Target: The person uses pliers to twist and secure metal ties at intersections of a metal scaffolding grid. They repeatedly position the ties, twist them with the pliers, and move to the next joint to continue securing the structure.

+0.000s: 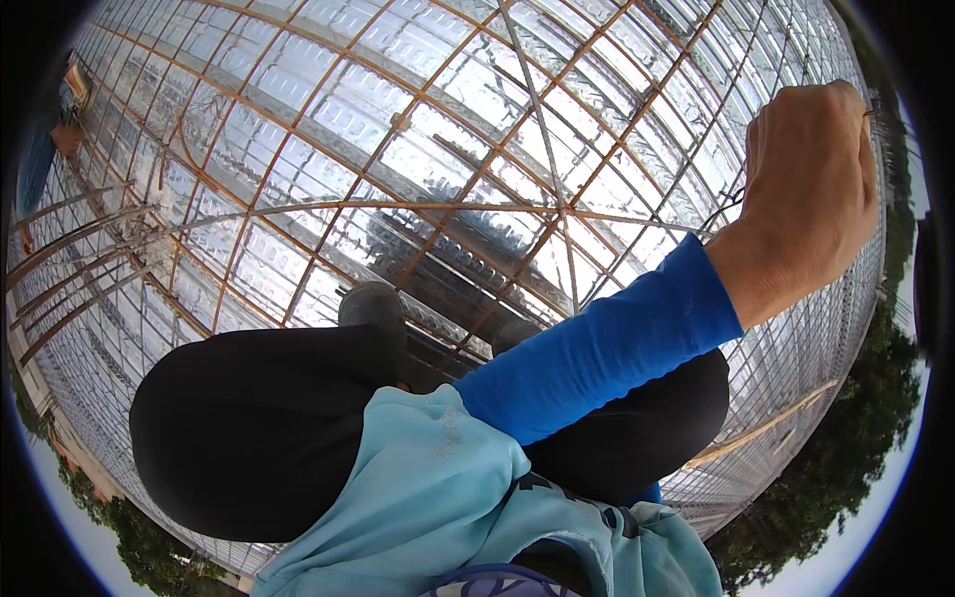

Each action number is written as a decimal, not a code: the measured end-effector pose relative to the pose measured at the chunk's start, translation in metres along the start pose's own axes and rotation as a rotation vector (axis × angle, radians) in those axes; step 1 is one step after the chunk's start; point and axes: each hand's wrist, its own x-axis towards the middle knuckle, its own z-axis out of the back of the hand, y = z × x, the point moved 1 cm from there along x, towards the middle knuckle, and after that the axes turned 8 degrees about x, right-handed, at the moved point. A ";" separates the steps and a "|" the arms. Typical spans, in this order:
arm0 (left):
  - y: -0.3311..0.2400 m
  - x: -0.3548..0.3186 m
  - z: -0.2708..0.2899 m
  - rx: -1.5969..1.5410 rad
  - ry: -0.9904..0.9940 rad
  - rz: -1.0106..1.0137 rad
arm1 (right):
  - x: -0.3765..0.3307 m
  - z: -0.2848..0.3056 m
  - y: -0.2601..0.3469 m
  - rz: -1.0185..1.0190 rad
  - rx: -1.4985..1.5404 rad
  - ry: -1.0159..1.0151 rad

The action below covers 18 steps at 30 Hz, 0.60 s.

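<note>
One hand is seen: right hand [811,194], fisted, grip closed on thin tie wire [731,204] at upper right, over rusty rebar grid [418,189]. Wire is best kept taut at a crossing. Left hand not in view.

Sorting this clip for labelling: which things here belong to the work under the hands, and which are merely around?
In hand:
right hand, fisted
thin wire by that fist
rusty rebar grid

Around:
shoes on the bars
trees at the edge
left hand: out of view
</note>
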 end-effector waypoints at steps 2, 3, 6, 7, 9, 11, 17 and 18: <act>-0.005 0.005 0.019 -0.118 -0.227 -0.046 | -0.001 0.024 0.062 0.067 -0.042 0.026; -0.009 0.003 0.012 -0.130 -0.380 -0.110 | 0.001 0.024 0.076 0.098 -0.009 0.049; -0.016 0.017 0.050 -0.283 -0.685 -0.107 | 0.025 0.021 0.166 0.266 -0.012 0.192; -0.015 0.022 0.063 -0.359 -0.720 -0.075 | 0.037 0.017 0.200 0.321 -0.023 0.244; -0.028 0.020 0.059 -0.630 -0.671 0.066 | 0.041 0.036 0.262 0.371 -0.098 0.228; -0.022 0.018 0.073 -0.841 -0.633 0.215 | 0.062 0.039 0.310 0.400 -0.131 0.274; -0.019 0.008 0.096 -1.205 -0.545 0.507 | 0.098 0.025 0.387 0.362 -0.185 0.377; -0.011 0.008 0.104 -1.204 -0.562 0.511 | 0.111 0.012 0.389 0.364 -0.158 0.425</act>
